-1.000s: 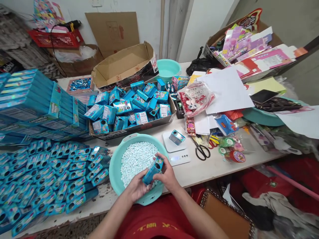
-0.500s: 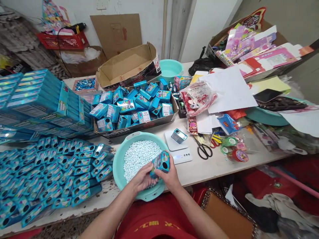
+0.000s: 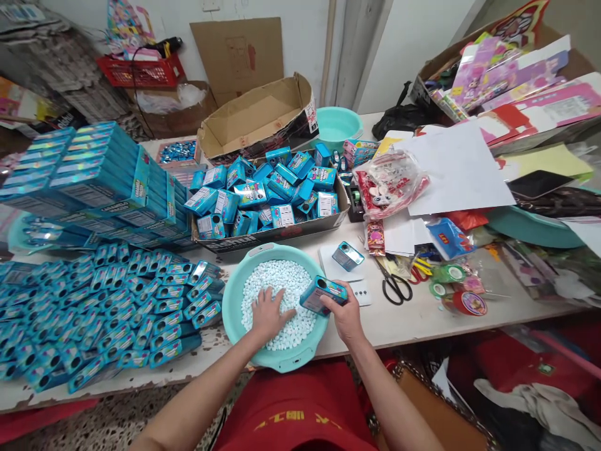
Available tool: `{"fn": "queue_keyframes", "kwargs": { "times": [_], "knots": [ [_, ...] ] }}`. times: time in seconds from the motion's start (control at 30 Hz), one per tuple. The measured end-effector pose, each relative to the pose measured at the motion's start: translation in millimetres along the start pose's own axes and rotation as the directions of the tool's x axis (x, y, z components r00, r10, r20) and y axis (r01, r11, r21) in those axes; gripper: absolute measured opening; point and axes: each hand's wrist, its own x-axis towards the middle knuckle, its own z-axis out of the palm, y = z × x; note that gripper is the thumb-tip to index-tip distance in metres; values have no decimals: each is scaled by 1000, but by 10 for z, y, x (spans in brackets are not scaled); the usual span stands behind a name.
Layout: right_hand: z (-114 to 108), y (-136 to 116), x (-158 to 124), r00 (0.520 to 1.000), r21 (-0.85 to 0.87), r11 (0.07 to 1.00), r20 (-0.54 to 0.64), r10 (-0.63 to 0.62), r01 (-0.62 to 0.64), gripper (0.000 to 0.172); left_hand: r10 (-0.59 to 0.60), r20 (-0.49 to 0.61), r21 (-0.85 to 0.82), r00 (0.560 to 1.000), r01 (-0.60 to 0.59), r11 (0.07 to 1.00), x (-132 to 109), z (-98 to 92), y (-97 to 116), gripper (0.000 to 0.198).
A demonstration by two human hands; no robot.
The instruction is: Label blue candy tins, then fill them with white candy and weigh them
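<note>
A turquoise basin holds many small white pieces. My left hand lies on these pieces with its fingers spread. Over the basin's right rim, my right hand grips a blue box, tilted, with a dark round hole in its end. Another blue box rests on the white scale behind my right hand. Many blue boxes fill a cardboard tray behind the basin.
Rows of blue boxes cover the left of the table, with stacked packs behind. Scissors, tape rolls and a red and clear bag lie at the right. An empty-looking turquoise basin stands at the back.
My left hand has left the blue box and moved onto the white pieces, its fingers now spread. My right hand has shifted right with the box. The camera view has shifted slightly.
</note>
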Motion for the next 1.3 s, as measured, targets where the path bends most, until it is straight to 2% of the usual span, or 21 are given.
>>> {"fn": "queue_keyframes", "kwargs": {
  "times": [0.1,0.2,0.3,0.37,0.4,0.47,0.53,0.57,0.63,0.73,0.83,0.97,1.13,1.3],
  "knots": [
    [57,65,4,999,-8,1000,-36,-10,10,47,12,90,108,996,-22,994,-132,148,93,63],
    [127,41,0,999,-40,999,-36,-9,7,48,45,111,83,993,-55,995,-198,238,141,46],
    [181,-1,-3,1000,-86,996,-21,-11,9,47,48,89,-102,995,-39,994,-144,261,56,26],
    [209,-9,-4,1000,-134,991,11,-17,19,46,-4,47,-363,999,21,931,-74,233,-34,15],
    [222,-4,-5,999,-166,986,37,-23,29,45,-59,45,-517,997,74,853,-43,201,-71,13],
    [249,18,-12,993,-237,968,102,-53,76,43,-180,109,-772,978,197,604,-4,88,-103,20],
    [283,48,-27,979,-300,942,174,-104,153,39,-227,181,-902,957,253,349,1,-86,-66,27],
    [304,60,-38,969,-329,924,208,-130,195,37,-223,186,-936,957,241,255,-7,-187,-24,29],
    [355,77,-68,946,-383,884,276,-167,268,33,-178,137,-979,975,161,127,-28,-380,86,31],
    [444,75,-122,917,-436,834,352,-186,337,30,-168,8,-1000,986,9,6,-41,-554,240,29],
    [525,60,-166,903,-462,804,378,-203,375,27,-225,-99,-992,969,-114,-55,-12,-557,314,24],
    [585,57,-187,899,-509,763,382,-216,399,26,-274,-147,-973,950,-188,-132,40,-492,313,20],
    [603,72,-190,890,-545,726,405,-210,419,28,-292,-102,-962,951,-170,-215,72,-509,271,23],
    [622,70,-201,893,-541,731,392,-220,417,28,-302,-72,-971,951,-136,-196,63,-538,256,25]
  ]
}}
